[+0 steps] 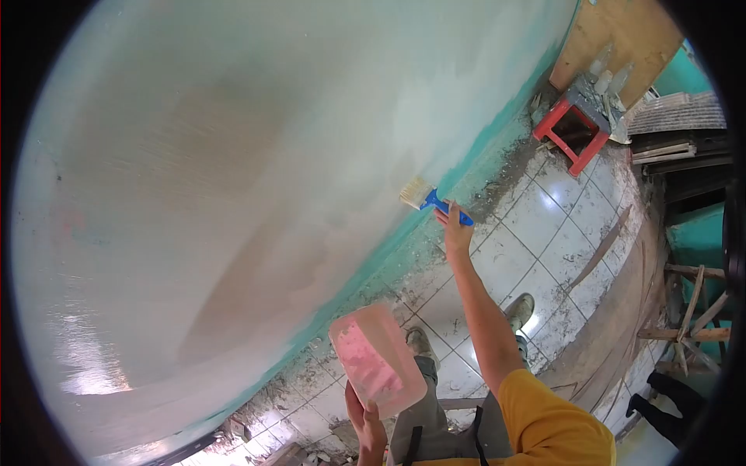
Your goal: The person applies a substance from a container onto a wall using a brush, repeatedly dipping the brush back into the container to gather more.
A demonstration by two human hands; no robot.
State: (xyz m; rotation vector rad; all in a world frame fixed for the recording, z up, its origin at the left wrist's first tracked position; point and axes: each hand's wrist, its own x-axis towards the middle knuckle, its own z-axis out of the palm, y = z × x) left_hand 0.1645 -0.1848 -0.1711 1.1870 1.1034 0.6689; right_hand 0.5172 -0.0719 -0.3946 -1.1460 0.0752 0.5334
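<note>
A paintbrush (436, 203) with a blue handle and pale bristles is in my right hand (455, 220), its fingers closed round the handle. The bristle tips are at the wall (311, 140), which is coated pale over a teal lower band; whether they touch it I cannot tell. Lower down, my left hand (367, 419) grips the near end of a translucent pink tray (412, 380) holding pinkish-white material.
A red and grey stool (576, 128) with bottles on it stands at the upper right beside a wooden board (614, 39). Corrugated sheets (676, 113) and a wooden frame (691, 334) are at the right. Debris lies on the tiled floor (517, 237).
</note>
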